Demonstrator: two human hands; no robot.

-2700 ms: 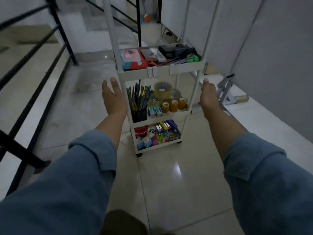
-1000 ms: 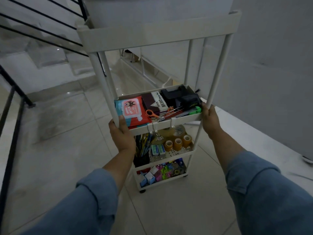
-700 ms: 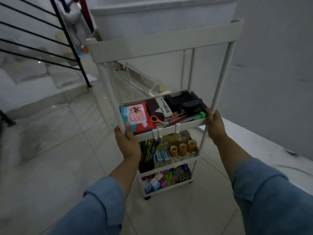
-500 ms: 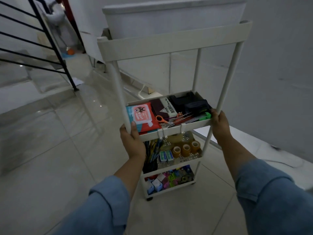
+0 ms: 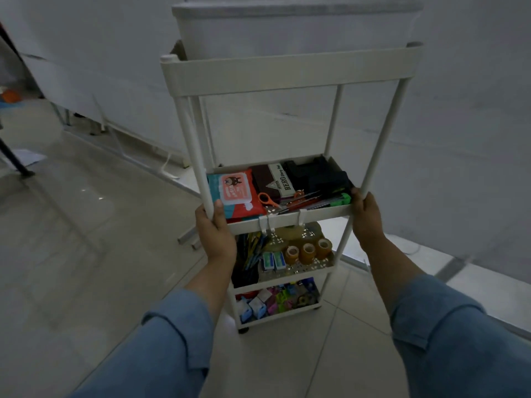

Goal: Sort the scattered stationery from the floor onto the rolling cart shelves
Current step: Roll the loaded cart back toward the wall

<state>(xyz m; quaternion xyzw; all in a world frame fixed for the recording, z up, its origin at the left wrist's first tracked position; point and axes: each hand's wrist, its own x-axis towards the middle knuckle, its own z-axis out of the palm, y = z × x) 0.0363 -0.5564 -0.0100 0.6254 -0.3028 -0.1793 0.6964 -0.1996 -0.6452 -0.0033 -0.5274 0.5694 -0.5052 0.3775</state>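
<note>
Centre of frame, cart: tall white plastic rolling cart (image 5: 290, 74) stands on its wheels, with a white tub (image 5: 296, 27) in the top tier.
Left hand (image 5: 214, 228): fingers curled round the near left post (image 5: 192, 145) at the second shelf.
Right hand (image 5: 366, 216): wrapped round the near right post (image 5: 382, 133) at the same height.
Change: seconds ago both palms hung spread, short of the cart; now they clasp it, and the black railing (image 5: 14, 159) has slid to the left edge.
Stationery: red-and-blue packet (image 5: 235, 196), orange-handled scissors (image 5: 267, 200), tan tape rolls (image 5: 307, 251) and coloured clips (image 5: 281, 300) fill the lower shelves. No loose piece shows on the floor, so sorting looks finished and wheeling likely.
Floor: glossy pale tiles (image 5: 86, 254).
Room: white panels (image 5: 459, 139) behind, dim light.
</note>
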